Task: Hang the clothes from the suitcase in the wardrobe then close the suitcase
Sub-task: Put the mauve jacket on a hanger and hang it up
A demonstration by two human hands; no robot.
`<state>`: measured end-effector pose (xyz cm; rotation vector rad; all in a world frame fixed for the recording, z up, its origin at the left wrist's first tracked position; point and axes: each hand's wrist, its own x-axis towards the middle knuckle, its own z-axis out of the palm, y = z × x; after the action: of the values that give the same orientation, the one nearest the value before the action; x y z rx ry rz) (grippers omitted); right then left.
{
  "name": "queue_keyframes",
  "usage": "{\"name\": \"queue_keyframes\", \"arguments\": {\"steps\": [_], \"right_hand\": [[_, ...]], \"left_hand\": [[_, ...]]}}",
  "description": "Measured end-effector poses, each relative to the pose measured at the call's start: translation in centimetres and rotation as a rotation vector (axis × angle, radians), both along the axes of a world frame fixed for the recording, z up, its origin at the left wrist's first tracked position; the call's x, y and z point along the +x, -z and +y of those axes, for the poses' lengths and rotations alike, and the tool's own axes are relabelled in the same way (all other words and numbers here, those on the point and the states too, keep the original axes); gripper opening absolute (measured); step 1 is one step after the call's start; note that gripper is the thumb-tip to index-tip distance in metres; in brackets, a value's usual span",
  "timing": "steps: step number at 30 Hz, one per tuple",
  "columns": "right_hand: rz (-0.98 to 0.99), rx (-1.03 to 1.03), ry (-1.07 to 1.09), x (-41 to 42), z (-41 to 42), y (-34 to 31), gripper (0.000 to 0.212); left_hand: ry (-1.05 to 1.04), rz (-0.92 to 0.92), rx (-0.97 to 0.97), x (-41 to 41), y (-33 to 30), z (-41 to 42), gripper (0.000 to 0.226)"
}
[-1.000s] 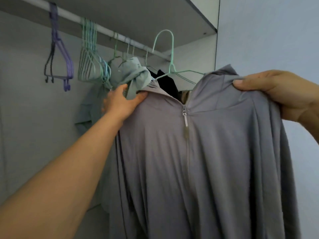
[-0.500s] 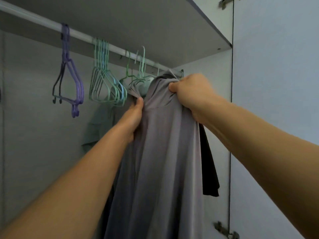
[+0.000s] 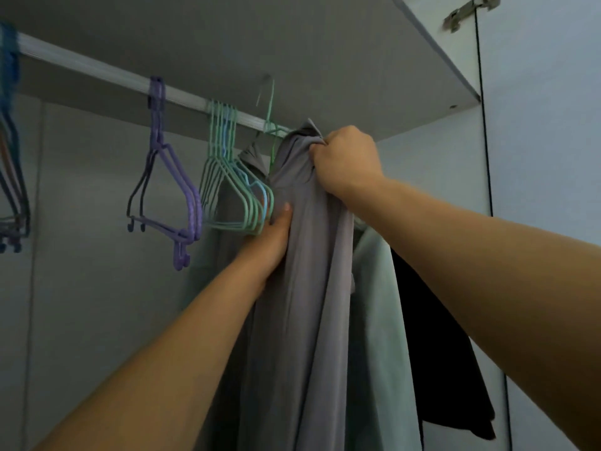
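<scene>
Right hand (image 3: 344,159) grips the grey zip-up fabric jacket (image 3: 309,271) high by the silver wardrobe rail (image 3: 97,71); left hand (image 3: 270,242) pinches its left edge.

Grey garment (image 3: 305,288) hides its hanger; possibly hooked on rail (image 3: 182,94)

One rail (image 3: 107,74) runs under one shelf (image 3: 325,60). Two hands are up: left (image 3: 271,242) and right (image 3: 346,161). Three garments hang: one grey (image 3: 309,288), one pale green (image 3: 377,320), one black (image 3: 445,369). Empty hangers form three bunches, purple (image 3: 169,177), mint (image 3: 234,177) and blue (image 3: 13,157); single hangers cannot be counted. One door hinge (image 3: 468,9) shows.
</scene>
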<state>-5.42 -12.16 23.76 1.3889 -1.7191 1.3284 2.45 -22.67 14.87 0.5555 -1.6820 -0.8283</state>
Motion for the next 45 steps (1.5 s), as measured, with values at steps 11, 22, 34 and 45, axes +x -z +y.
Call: {"name": "queue_keyframes", "arguments": {"steps": [11, 22, 34, 45], "right_hand": [[0.254, 0.264, 0.124, 1.3, -3.0, 1.2, 0.044], [0.186, 0.129, -0.087, 0.0, -2.3, 3.0, 0.020], [-0.003, 0.100, -0.267, 0.4, 0.9, 3.9, 0.029], [0.054, 0.226, -0.118, 1.0, 2.0, 4.5, 0.017]], "left_hand": [[0.008, -0.054, 0.000, 1.6, 0.2, 0.7, 0.049], [-0.141, -0.070, 0.163, 3.0, 1.5, 0.8, 0.035], [-0.151, 0.156, 0.323, 3.6, 1.4, 1.2, 0.040], [0.326, 0.655, 0.690, 4.0, -0.6, 6.9, 0.048]]}}
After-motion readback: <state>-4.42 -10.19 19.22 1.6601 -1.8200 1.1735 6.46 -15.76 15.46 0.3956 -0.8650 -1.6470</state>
